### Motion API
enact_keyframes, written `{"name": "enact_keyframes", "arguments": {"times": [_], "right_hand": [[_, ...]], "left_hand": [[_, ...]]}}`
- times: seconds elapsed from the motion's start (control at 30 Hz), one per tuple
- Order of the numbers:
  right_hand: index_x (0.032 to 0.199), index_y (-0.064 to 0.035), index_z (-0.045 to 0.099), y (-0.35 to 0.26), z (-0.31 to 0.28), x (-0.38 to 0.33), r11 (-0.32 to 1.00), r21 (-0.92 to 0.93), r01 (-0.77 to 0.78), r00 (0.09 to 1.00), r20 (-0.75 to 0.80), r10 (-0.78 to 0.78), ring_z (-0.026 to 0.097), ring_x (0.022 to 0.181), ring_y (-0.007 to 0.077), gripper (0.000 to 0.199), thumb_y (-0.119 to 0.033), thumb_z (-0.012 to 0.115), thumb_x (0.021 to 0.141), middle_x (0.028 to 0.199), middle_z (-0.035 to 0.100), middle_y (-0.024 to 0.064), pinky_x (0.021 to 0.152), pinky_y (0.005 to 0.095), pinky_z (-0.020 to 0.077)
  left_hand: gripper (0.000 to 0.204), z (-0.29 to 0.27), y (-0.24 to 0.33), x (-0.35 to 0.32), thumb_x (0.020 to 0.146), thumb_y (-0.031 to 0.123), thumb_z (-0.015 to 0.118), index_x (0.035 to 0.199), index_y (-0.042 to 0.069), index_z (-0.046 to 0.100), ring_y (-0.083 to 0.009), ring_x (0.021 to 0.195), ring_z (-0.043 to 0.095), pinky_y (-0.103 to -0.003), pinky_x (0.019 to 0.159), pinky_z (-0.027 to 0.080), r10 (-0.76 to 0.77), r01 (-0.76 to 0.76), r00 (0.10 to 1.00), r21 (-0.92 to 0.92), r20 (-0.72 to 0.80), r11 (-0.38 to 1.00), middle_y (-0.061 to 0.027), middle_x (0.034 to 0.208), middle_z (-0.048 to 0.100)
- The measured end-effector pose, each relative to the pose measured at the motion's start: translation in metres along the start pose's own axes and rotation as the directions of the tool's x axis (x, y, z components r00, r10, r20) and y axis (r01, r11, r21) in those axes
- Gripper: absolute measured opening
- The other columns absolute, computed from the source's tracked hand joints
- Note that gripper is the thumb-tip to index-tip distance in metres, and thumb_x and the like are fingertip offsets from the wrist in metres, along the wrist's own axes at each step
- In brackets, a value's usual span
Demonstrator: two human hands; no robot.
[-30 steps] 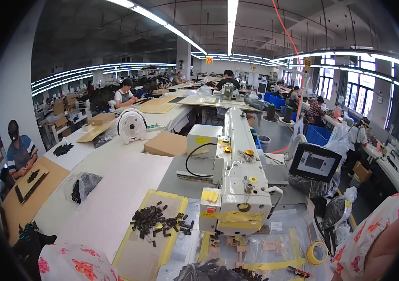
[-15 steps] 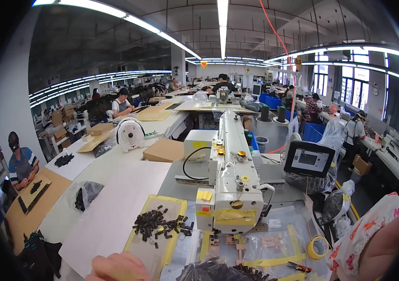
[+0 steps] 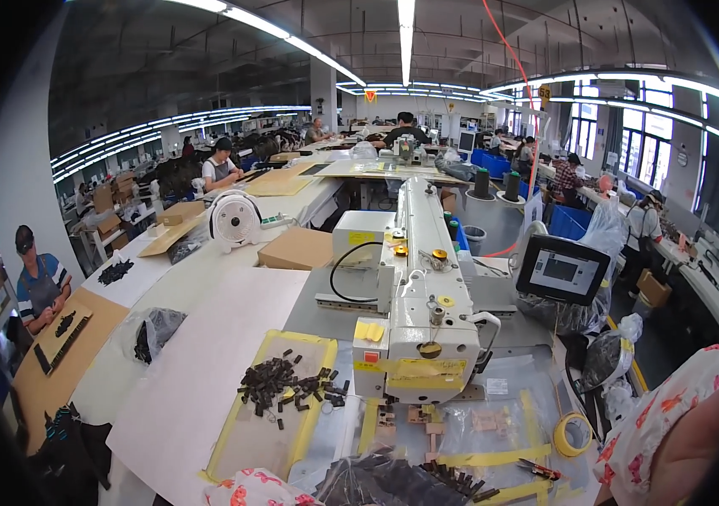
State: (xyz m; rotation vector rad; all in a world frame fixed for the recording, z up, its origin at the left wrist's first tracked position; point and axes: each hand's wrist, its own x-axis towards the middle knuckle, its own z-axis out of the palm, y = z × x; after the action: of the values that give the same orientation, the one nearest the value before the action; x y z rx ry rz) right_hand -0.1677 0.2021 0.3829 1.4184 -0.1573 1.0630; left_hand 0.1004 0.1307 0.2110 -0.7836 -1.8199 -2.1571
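Neither of my hands shows at this moment. At the lower edge the white floral sleeve (image 3: 260,489) of my left arm appears, close to a dark plastic bag (image 3: 380,481). On the far right is the floral sleeve (image 3: 661,413) of my right arm, its hand out of sight. A heap of small black pieces (image 3: 279,381) lies on a yellow-taped board (image 3: 237,426), left of the white sewing machine (image 3: 428,337). More black pieces (image 3: 459,481) lie beside the bag. A cutter (image 3: 538,469) rests near a roll of yellow tape (image 3: 573,434).
A control screen (image 3: 563,268) stands right of the machine. Behind the table's white sheet (image 3: 207,363) are a cardboard box (image 3: 296,249) and a white fan (image 3: 235,221). A co-worker (image 3: 41,282) works at the left; other people sit farther off.
My left hand, seen earlier at the lower edge, has left the picture, and only its sleeve shows now. The view has tilted slightly downward.
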Motion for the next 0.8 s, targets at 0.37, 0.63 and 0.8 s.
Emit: {"name": "enact_keyframes", "arguments": {"times": [0.37, 0.63, 0.8], "right_hand": [[0.121, 0.0042, 0.035, 0.005, -0.001, -0.021, 1.0, -0.001, -0.011, 1.0, 0.012, 0.011, 0.048, 0.088, 0.03, 0.06, -0.032, 0.06, 0.079, 0.104, 0.047, 0.0258, 0.073, 0.0379, 0.0423], [0.119, 0.0059, 0.038, 0.007, 0.003, -0.029, 1.0, 0.007, -0.008, 0.999, 0.038, 0.008, 0.05, 0.085, 0.0297, 0.058, -0.029, 0.061, 0.079, 0.101, 0.049, 0.0265, 0.071, 0.0369, 0.0433], [0.118, 0.007, 0.039, 0.007, -0.003, -0.032, 1.0, 0.015, -0.012, 0.998, 0.063, 0.011, 0.052, 0.083, 0.0295, 0.057, -0.028, 0.062, 0.079, 0.099, 0.051, 0.027, 0.069, 0.0363, 0.0439]], "left_hand": [[0.074, 0.004, -0.036, 0.013, 0.07, 0.062, 0.06, 0.104, -0.004, 0.057, -0.0225, 0.067, 0.054, -0.03, 0.057, 0.041, -0.083, 0.12, 0.973, -0.168, 0.214, 0.978, -0.0092, 0.081, 0.057], [0.074, -0.001, -0.042, 0.005, 0.07, 0.062, 0.061, 0.101, -0.005, 0.057, -0.0256, 0.064, 0.052, -0.033, 0.056, 0.04, -0.036, 0.06, 0.962, -0.078, 0.272, 0.995, -0.0112, 0.078, 0.056], [0.071, -0.002, -0.039, 0.007, 0.07, 0.059, 0.063, 0.102, -0.005, 0.057, -0.0254, 0.063, 0.052, -0.034, 0.056, 0.04, -0.003, 0.026, 0.955, -0.075, 0.295, 0.997, -0.0106, 0.076, 0.056]]}}
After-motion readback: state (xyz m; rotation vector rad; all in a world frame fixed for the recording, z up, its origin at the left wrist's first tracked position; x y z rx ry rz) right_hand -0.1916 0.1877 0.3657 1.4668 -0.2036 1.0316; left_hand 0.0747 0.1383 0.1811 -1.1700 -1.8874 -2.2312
